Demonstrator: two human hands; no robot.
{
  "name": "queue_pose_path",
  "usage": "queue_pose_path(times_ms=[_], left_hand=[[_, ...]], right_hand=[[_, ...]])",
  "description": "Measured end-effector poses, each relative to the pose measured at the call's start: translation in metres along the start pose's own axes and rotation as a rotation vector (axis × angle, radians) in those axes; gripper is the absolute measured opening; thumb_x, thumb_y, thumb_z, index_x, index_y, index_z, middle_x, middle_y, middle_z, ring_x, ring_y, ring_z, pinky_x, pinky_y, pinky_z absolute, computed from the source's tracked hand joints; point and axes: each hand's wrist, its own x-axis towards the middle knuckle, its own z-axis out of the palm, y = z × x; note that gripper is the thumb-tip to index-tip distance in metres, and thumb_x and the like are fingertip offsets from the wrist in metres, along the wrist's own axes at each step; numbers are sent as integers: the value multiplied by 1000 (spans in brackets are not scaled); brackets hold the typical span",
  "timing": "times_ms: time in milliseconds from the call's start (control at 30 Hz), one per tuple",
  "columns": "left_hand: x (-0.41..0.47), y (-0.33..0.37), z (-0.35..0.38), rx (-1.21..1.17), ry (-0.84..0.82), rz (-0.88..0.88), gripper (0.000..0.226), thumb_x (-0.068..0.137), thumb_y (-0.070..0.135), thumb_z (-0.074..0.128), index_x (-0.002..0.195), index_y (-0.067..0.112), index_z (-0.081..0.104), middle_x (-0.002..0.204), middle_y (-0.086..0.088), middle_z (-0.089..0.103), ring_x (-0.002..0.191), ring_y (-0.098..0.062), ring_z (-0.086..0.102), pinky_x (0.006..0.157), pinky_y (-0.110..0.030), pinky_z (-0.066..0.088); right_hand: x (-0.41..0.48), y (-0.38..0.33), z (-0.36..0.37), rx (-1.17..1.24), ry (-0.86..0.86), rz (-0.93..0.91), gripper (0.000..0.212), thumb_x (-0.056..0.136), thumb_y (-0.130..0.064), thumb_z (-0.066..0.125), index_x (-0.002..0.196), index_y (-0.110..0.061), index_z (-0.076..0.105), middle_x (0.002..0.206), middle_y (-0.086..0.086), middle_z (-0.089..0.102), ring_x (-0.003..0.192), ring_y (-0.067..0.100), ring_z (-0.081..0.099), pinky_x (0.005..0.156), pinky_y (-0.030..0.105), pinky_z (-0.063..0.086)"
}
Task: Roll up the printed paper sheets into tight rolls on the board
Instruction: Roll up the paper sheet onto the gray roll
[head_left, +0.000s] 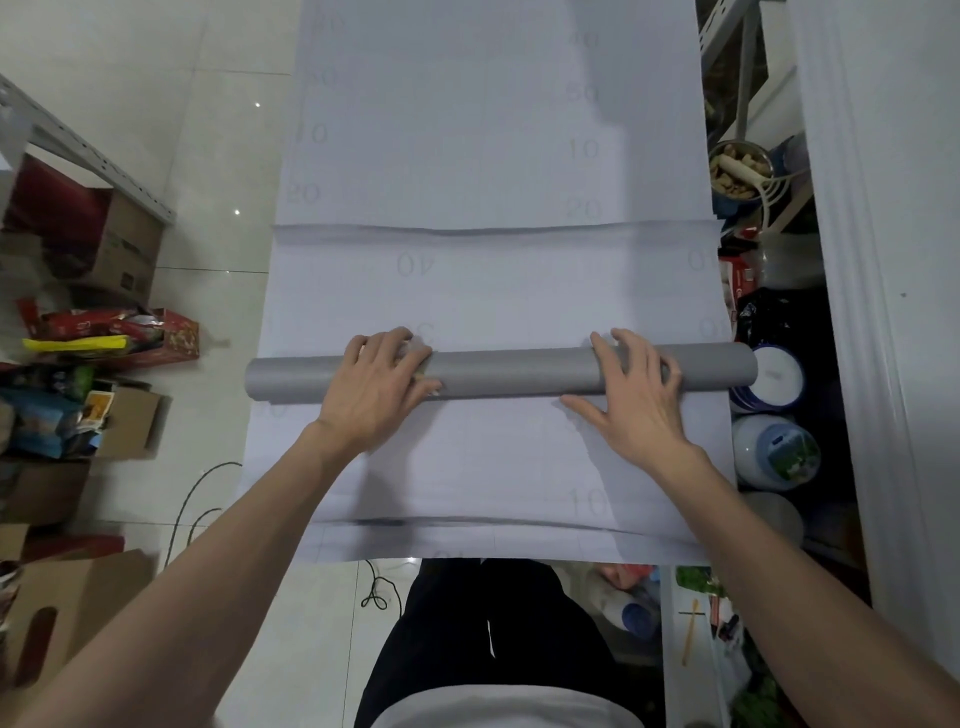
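One roll is partly formed; our left hand and right hand curl fingers over it. We judge most sheets unrolled.

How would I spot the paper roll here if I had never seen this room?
Find the long strip of pale printed sheets down the middle. Across it, under the left hand and right hand, lies the roll. It is the only grey tube; the paper around it lies flat.
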Motion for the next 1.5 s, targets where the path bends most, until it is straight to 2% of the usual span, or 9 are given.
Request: queue_pose_path(times_ms=[267, 467, 600, 700, 867, 1033, 1233, 1367, 1500], left_hand=[[9, -5, -8, -74, -27, 9, 62, 91, 65, 38, 115, 12, 61, 96, -8, 59, 81, -30, 56, 84, -39, 43], [14, 2, -2, -30, -19, -64, 62, 98, 64, 34, 120, 13, 61, 114, -14, 59, 99, -35, 54, 91, -44, 41], [13, 4, -2, 85, -59, -44, 81, 86, 77, 36, 132, 13, 53, 111, -12, 53, 92, -33, 49, 88, -44, 36], [14, 2, -5, 46, -49, -33, 71, 92, 71, 30, 122, 12, 56, 102, -7, 61, 86, -31, 55, 88, -40, 34], [13, 1, -2, 8, -12, -80, 65, 91, 67, 49, 125, 11, 57, 127, -18, 53, 111, -37, 51, 99, -47, 34], [17, 2, -5, 21, -31, -95, 68, 88, 72, 40, 119, 14, 57, 105, -9, 57, 90, -34, 53, 88, -43, 34], [12, 1, -2, -28, 38, -106, 61, 91, 67, 48, 119, 14, 59, 122, -14, 54, 109, -37, 50, 99, -47, 32], [12, 3, -3, 36, -50, -100, 75, 79, 79, 47, 123, 19, 58, 110, -7, 53, 96, -31, 48, 90, -43, 29], [13, -2, -7, -32, -12, -89, 58, 90, 66, 43, 114, 15, 56, 101, -5, 64, 91, -33, 59, 91, -40, 32]], right_hand=[[-1, 5, 3, 94, 153, -23, 62, 85, -66, 55, 123, -17, 54, 123, 10, 48, 114, 30, 51, 101, 48, 31], [11, 7, 1, 56, 113, -21, 66, 95, -65, 34, 139, -19, 50, 131, 8, 45, 123, 31, 43, 106, 48, 25], [14, 10, 3, 34, 61, -35, 85, 81, -75, 54, 145, -19, 41, 127, 6, 46, 118, 30, 42, 102, 45, 24], [15, 14, -3, 90, 94, -35, 67, 83, -71, 52, 127, -22, 50, 118, 0, 56, 113, 26, 49, 100, 44, 29], [14, 15, 0, 90, 71, -31, 71, 85, -76, 48, 134, -25, 49, 133, 7, 42, 123, 28, 40, 107, 44, 22], [19, 13, -6, 11, 83, -21, 69, 81, -75, 51, 128, -25, 55, 119, 2, 53, 112, 27, 46, 100, 46, 27], [21, 15, -6, 54, 48, -9, 68, 87, -75, 43, 132, -25, 53, 133, 7, 46, 123, 29, 40, 106, 45, 18], [21, 9, -4, -15, 5, -10, 84, 72, -84, 49, 132, -25, 54, 121, 5, 48, 114, 29, 44, 101, 45, 23], [22, 10, -11, 42, 32, -3, 66, 84, -78, 39, 123, -27, 56, 119, -3, 58, 115, 23, 47, 101, 43, 22]])
